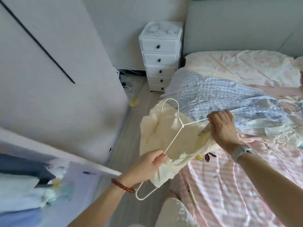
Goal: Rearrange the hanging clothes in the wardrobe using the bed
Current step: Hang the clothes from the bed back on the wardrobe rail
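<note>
A white wire hanger (173,138) is held over the bed's near edge, hook pointing up and away. My left hand (148,166) grips its lower arm, and my right hand (221,126) grips its other arm along with cloth. A pale yellow garment (157,135) with a small cartoon print drapes behind and under the hanger, partly over the bed edge. A blue checked garment (213,90) lies spread on the bed (229,185), which has a pink striped sheet. The wardrobe's open door (57,79) stands at left, with folded clothes (24,185) inside at lower left.
A white drawer tower (159,63) stands between the wardrobe and the bed head. Cables and small items (131,95) lie on the wood floor beside it. A floral quilt (246,68) covers the bed's far end. A narrow floor strip runs between wardrobe and bed.
</note>
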Action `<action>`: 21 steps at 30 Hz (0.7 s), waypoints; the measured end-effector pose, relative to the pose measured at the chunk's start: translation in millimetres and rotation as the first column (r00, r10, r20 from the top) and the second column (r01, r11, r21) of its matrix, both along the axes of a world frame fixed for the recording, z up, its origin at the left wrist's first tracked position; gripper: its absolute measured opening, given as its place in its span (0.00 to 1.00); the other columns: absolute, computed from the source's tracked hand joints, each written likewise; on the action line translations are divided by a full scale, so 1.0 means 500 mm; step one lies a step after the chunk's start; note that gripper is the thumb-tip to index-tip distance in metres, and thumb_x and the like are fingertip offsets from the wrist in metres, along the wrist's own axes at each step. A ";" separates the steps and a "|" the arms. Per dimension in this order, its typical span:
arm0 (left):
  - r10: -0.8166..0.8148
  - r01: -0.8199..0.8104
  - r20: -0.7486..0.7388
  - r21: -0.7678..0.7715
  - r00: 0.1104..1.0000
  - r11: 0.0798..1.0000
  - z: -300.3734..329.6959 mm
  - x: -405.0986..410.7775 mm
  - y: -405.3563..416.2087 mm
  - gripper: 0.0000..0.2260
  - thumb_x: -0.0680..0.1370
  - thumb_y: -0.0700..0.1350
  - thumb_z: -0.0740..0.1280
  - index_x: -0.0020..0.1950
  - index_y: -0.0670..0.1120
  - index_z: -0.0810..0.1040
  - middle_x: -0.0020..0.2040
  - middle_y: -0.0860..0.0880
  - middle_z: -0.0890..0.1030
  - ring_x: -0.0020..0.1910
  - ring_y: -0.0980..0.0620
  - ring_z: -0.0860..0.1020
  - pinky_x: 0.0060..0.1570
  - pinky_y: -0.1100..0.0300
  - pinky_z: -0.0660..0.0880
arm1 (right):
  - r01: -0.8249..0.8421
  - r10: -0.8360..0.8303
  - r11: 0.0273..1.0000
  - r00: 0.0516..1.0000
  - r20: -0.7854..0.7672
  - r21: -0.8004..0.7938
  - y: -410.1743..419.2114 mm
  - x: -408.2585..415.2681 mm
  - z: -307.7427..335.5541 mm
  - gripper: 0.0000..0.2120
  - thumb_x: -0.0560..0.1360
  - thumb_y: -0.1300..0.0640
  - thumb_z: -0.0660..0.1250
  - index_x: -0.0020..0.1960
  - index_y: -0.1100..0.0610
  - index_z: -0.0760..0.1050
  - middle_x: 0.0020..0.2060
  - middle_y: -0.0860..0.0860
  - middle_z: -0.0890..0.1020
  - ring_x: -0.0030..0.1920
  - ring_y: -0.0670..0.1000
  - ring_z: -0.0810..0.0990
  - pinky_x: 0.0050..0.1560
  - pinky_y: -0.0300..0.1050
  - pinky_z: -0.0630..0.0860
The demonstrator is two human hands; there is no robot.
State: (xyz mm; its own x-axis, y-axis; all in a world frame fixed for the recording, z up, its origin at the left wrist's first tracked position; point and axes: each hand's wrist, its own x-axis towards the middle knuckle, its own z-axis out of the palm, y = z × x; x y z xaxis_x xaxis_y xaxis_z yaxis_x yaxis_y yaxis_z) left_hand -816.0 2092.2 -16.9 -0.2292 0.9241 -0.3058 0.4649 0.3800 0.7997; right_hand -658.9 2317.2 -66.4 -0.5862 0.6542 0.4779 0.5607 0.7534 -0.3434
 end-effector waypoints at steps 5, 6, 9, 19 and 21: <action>0.106 -0.111 -0.185 -0.017 0.977 0.994 0.082 -0.052 -0.266 0.11 0.80 0.46 0.58 0.37 0.50 0.70 0.31 0.53 0.69 0.31 0.59 0.67 0.35 0.63 0.64 | -0.354 0.346 0.927 0.935 0.082 0.126 -0.183 -0.056 0.081 0.18 0.77 0.55 0.52 0.41 0.63 0.77 0.34 0.58 0.79 0.35 0.60 0.79 0.43 0.51 0.65; 0.180 -0.190 -0.235 -0.023 0.955 0.981 0.093 -0.065 -0.322 0.11 0.80 0.47 0.59 0.38 0.52 0.71 0.32 0.54 0.71 0.33 0.57 0.68 0.37 0.62 0.65 | -0.432 0.420 0.895 0.900 0.111 0.113 -0.224 -0.070 0.091 0.21 0.78 0.54 0.50 0.40 0.64 0.77 0.34 0.59 0.79 0.35 0.60 0.79 0.41 0.52 0.67; 0.390 -0.415 -0.355 0.008 0.849 0.910 0.113 -0.093 -0.489 0.12 0.80 0.47 0.58 0.37 0.56 0.72 0.34 0.54 0.74 0.38 0.51 0.72 0.38 0.62 0.65 | -0.639 0.632 0.769 0.760 0.154 -0.002 -0.373 -0.111 0.116 0.26 0.80 0.50 0.46 0.40 0.64 0.77 0.33 0.59 0.79 0.30 0.58 0.79 0.30 0.48 0.76; 0.786 -0.695 -0.613 0.600 -0.081 0.396 0.193 -0.069 -0.916 0.09 0.75 0.38 0.62 0.42 0.39 0.82 0.39 0.42 0.83 0.39 0.43 0.81 0.42 0.46 0.74 | -0.882 0.908 0.412 0.419 0.019 -0.229 -0.743 -0.368 0.202 0.14 0.77 0.55 0.62 0.59 0.59 0.74 0.53 0.54 0.80 0.51 0.55 0.79 0.51 0.43 0.71; 0.781 -0.711 -0.575 0.653 -0.243 0.260 0.217 -0.060 -0.981 0.11 0.76 0.40 0.60 0.42 0.40 0.82 0.40 0.42 0.83 0.41 0.42 0.80 0.47 0.46 0.69 | -0.896 0.923 0.369 0.384 -0.014 -0.248 -0.805 -0.431 0.229 0.14 0.78 0.55 0.61 0.61 0.59 0.73 0.56 0.54 0.78 0.56 0.55 0.75 0.55 0.42 0.68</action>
